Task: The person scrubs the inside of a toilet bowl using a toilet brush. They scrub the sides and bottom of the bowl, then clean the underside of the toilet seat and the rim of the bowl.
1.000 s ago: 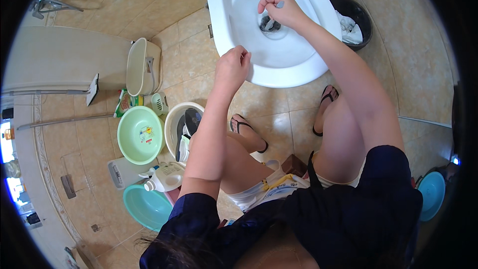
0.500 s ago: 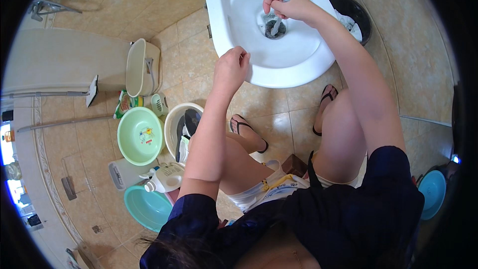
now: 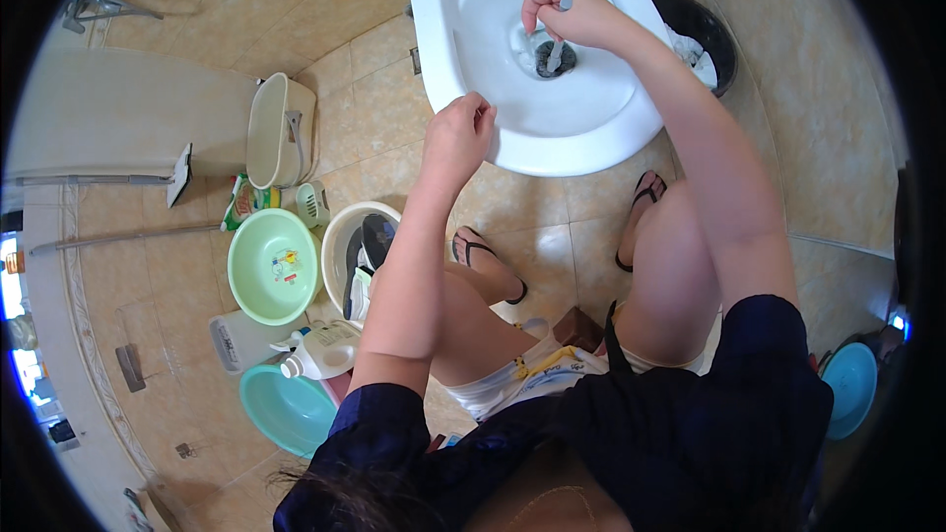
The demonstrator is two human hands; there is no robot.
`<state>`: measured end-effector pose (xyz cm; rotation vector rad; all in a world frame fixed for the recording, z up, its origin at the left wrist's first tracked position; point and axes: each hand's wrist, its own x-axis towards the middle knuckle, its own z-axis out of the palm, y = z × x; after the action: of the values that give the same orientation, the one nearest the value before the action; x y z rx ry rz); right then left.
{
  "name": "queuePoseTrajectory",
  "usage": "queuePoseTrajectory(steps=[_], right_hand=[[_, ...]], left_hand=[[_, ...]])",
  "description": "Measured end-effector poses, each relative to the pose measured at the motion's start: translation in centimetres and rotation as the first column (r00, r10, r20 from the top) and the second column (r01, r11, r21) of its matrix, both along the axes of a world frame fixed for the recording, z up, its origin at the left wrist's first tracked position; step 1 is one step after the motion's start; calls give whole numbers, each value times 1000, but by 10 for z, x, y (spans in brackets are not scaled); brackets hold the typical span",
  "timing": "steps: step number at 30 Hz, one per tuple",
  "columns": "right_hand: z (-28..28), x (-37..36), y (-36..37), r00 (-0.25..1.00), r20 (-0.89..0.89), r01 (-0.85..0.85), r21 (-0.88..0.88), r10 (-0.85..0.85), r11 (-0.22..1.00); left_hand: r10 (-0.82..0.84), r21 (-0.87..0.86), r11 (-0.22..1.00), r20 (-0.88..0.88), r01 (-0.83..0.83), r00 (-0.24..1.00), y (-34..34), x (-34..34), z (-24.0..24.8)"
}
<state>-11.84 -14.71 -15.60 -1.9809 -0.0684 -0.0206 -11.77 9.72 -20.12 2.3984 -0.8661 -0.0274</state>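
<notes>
A white toilet bowl stands in front of me. My right hand is over the bowl, its fingers closed around the grey handle of a toilet brush. The handle's end pokes out above the fist. Down at the bottom of the bowl, the dark round brush head sits at the drain opening. My left hand is curled closed beside the bowl's left front rim. Nothing shows between its fingers; from this view I cannot tell whether it touches the rim.
Right of the toilet stands a black bin with white paper inside. On the tiled floor to the left are a cream bucket, a green basin, a bucket holding dark items, a white bottle and a turquoise basin.
The brush head has shifted slightly to the right at the bottom of the bowl, with my right hand keeping its grip. My left hand stays in its place by the rim.
</notes>
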Motion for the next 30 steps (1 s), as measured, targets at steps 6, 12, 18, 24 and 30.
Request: queuePoseTrajectory(steps=[6,12,18,24,30], right_hand=[[-64,11,0,984,176,16,-52,-6,999],[-73,13,0,990,137,-9,-80,20,997],[17,-12,-23,980,132,151,-25,-146,988],[109,-85,-8,996,-59,-67,-31,65,997],[124,-104,4,987,-114,-119,-49,113,992]], left_hand=[[-20,-60,998,31,21,999,1,1,-7],[-7,-53,999,18,8,1000,0,-1,-5],[14,-51,999,-24,-15,1000,3,-3,-3],[40,-12,999,-24,-41,999,9,-5,-3],[21,-8,1000,-37,-21,999,1,-4,0]])
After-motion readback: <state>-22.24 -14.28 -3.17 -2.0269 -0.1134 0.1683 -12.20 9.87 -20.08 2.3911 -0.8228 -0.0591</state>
